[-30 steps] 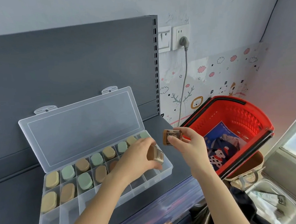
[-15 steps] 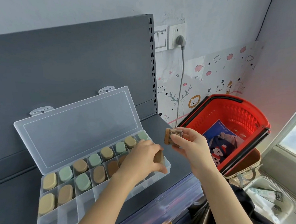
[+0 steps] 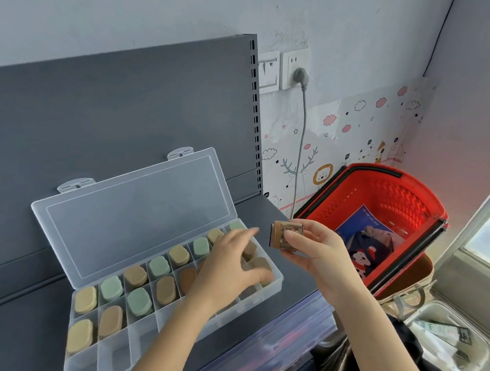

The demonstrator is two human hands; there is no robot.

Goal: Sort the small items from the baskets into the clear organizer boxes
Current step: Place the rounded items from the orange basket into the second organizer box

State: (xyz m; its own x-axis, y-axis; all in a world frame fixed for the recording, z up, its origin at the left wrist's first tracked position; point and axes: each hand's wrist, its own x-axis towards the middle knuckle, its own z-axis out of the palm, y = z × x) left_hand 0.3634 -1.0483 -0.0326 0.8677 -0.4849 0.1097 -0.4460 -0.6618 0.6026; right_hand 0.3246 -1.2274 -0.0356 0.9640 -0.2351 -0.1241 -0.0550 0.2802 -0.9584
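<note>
Change: a second ago the left hand [image 3: 237, 269] pinched a brown piece above the right end of the organizer box [image 3: 116, 356]. Now its fingers are spread and nearly straight, low over the end cells.
Brown piece: [image 3: 260, 264] sits in a right-end cell between thumb and fingers. Looks released; can't tell if a fingertip still touches it.
Left hand state: open, holding nothing that I can see, partly covering the end cells.
Right hand: [image 3: 314, 252] barely shifted, same pose, just right of the box and above the shelf edge.
Right hand state: thumb and fingers curled round a small packaged piece [image 3: 287, 235], brown edge, clear front, held upright in the air.
Box: on the grey shelf [image 3: 31, 327], lid [image 3: 134, 218] propped open against the back panel. Back row full of tan and green ovals, middle row mostly full, front-left cells show no pieces.
Basket: red basket [image 3: 396, 199] tilted just right of the shelf; blue printed item inside, contents otherwise unclear.
Meaning: one placement looks done. The held piece is probably next, and free cells remain.
Progress: roughly mid-task, judging by filled versus unfilled cells.
Risk: the left hand blocks the end cells, so it should clear before the next drop.
</note>
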